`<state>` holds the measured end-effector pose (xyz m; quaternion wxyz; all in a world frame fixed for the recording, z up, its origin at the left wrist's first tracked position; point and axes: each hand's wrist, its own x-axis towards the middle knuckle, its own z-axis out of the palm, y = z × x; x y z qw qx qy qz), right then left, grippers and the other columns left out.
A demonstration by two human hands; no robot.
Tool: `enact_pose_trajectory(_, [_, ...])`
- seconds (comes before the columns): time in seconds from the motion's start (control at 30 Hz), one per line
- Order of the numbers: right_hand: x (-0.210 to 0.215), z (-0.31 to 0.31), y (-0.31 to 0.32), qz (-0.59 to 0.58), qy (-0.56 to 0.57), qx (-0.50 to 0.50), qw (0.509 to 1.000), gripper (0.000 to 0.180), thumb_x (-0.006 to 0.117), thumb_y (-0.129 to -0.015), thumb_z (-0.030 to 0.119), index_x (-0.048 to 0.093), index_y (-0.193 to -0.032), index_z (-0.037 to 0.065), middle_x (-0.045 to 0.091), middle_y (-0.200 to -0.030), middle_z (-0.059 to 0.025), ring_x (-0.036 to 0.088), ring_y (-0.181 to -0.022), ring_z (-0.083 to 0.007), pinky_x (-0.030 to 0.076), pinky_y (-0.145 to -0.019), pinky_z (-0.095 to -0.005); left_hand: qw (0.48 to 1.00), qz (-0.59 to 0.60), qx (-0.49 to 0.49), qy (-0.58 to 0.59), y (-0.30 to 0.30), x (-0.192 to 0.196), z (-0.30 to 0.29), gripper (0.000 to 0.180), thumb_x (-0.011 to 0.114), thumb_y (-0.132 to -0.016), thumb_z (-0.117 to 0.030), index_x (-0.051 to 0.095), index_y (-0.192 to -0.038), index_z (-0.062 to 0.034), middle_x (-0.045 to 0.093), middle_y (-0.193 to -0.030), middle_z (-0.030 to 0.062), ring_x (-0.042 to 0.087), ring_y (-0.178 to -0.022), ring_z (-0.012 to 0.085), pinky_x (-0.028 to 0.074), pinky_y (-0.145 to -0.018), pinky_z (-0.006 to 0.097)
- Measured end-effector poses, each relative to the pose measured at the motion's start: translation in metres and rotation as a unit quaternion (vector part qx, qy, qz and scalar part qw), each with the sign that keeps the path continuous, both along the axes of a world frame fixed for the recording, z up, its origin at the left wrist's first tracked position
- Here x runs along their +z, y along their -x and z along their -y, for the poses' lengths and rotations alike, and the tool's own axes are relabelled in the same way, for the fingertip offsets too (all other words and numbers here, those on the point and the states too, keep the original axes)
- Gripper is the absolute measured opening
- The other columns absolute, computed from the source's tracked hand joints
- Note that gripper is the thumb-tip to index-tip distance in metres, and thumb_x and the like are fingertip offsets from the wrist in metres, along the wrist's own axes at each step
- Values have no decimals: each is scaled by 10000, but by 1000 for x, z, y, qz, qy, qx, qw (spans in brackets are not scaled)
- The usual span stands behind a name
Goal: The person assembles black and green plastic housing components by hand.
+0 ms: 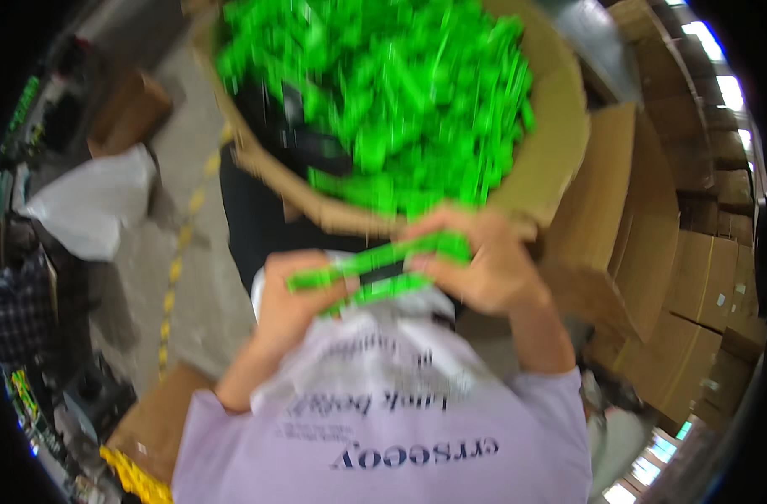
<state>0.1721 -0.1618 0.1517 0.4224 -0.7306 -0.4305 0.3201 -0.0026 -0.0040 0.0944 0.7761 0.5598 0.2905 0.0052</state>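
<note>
A large round cardboard container [560,143] in front of me is heaped with several bright green plastic pieces [392,92]. My left hand [295,302] and my right hand [484,260] are both closed on a bunch of long green strips [375,267], held level between them just below the container's near rim. A white plastic bag [383,353] hangs under the strips against my lilac shirt. The picture is blurred by motion.
Stacked brown cartons [694,277] fill the right side. A white sack [94,202] and a small brown box [131,109] lie on the grey floor at left, beside a yellow dashed floor line [178,269]. Yellow pieces [131,475] sit at lower left.
</note>
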Motion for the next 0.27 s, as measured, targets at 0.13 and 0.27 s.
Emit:
enact_pose_trajectory(0.13, [-30,-6,-8,96,149,79,981,210,709,-737,205,671,-907,88,659,-782,-125,636,-722,-306,501,-683,-362,988,45,-55,-140,-14,-32,-8,107,753,-738,-61,668,-746,2,614,-620,17,556,-548,65,421,-490,220])
enact_pose_trajectory(0.27, [-37,-13,-2,76,113,140,981,265,707,-769,271,658,-969,103,677,-862,-140,652,-768,-308,509,-707,-364,990,26,-70,-120,-15,-20,-15,178,787,-735,-148,695,-830,-29,623,-620,17,561,-545,64,428,-501,207])
